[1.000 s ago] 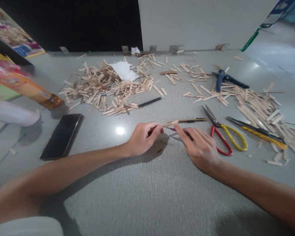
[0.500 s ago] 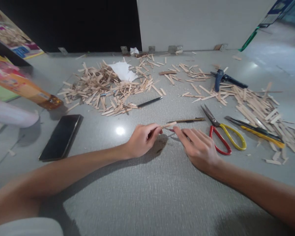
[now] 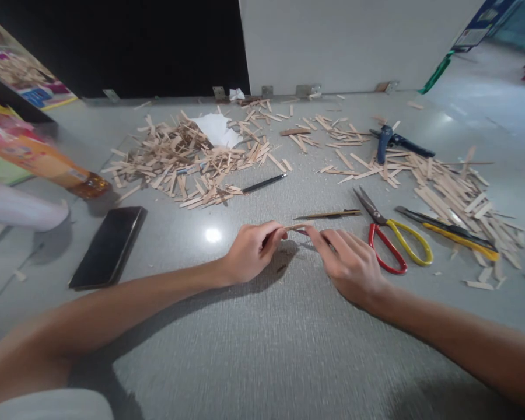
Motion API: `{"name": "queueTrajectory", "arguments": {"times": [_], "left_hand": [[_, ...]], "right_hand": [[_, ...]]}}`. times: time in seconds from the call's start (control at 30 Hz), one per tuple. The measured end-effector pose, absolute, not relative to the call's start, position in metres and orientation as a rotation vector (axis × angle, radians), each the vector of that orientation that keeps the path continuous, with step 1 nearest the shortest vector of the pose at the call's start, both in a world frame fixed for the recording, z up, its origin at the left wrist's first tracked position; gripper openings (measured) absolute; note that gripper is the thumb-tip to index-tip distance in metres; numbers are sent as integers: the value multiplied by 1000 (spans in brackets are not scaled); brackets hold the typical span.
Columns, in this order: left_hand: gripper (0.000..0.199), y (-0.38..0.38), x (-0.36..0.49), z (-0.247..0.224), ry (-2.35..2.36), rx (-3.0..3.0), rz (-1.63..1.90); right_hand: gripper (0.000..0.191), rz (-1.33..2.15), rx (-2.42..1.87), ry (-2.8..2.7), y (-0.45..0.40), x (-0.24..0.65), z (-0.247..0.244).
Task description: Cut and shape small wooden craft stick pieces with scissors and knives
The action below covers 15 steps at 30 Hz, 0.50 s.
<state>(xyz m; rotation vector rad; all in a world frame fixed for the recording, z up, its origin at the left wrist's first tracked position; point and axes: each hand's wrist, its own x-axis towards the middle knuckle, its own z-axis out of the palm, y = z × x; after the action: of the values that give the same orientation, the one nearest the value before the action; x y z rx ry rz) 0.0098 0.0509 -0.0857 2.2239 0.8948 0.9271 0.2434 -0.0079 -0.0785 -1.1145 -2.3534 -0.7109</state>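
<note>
- Grey textured tabletop [image 3: 245, 356], before black and pale panels.
- Gripping a thin wooden stick [image 3: 294, 226] in the left hand [image 3: 250, 251], between both hands.
- Curling the right hand [image 3: 352, 262], forefinger at the stick's other end; grip contents too hidden to tell.
- Just beside it, red-and-yellow-handled scissors [image 3: 379, 219].
- Beyond, black pen [image 3: 263, 184], scattered wooden pieces [image 3: 170, 157].

Single head-worn view, looking forward and down over tabletop [image 3: 254, 350]; forearms near, upright panels beyond.
</note>
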Motion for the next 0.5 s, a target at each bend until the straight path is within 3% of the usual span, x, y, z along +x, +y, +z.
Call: {"name": "queueTrajectory", "arguments": {"times": [0.13, 0.27, 0.5], "left_hand": [[41, 51, 9, -86, 943, 2194, 1008], [34, 52, 8, -86, 867, 2197, 1112], [18, 51, 9, -84, 640, 2206, 1189]], "right_hand": [[25, -496, -1183, -2204, -6, 243, -84], [8, 38, -1199, -1867, -5, 237, -84], [6, 615, -1179, -1582, -3, 233, -78]]}}
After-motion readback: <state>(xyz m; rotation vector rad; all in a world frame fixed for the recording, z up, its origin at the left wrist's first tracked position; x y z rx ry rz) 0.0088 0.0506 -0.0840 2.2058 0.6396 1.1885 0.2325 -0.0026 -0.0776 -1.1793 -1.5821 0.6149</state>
